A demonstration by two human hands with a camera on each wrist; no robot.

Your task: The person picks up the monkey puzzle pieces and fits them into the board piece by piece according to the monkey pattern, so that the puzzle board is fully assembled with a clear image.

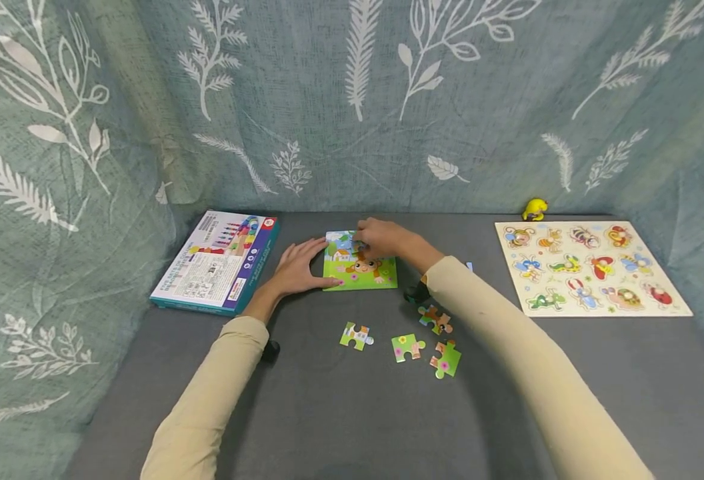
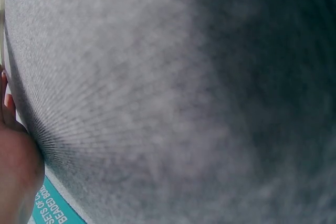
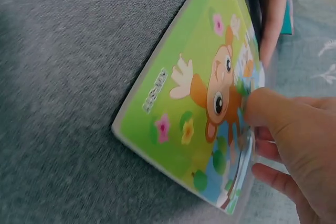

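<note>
A square puzzle board (image 1: 361, 283) with a monkey, flowers and a house lies flat at the back middle of the table. My left hand (image 1: 298, 268) rests along its left side, fingers extended, with the thumb on the lower left corner. At the board's upper part, my right hand (image 1: 385, 239) pinches a small bluish puzzle piece (image 1: 358, 246), mostly hidden under the fingers. The right wrist view shows the thumb and fingers of that hand (image 3: 304, 150) at the board's top edge. Loose jigsaw pieces lie in front: a house piece (image 1: 357, 337), a green piece (image 1: 406, 347) and others.
At the left lies a flat teal-edged box (image 1: 208, 267). A wooden insect board (image 1: 592, 267) sits on the right, with a yellow toy (image 1: 535, 209) behind it. A patterned curtain (image 1: 328, 133) hangs at the table's back. A light blue bit (image 1: 469, 266) peeks out past the right sleeve.
</note>
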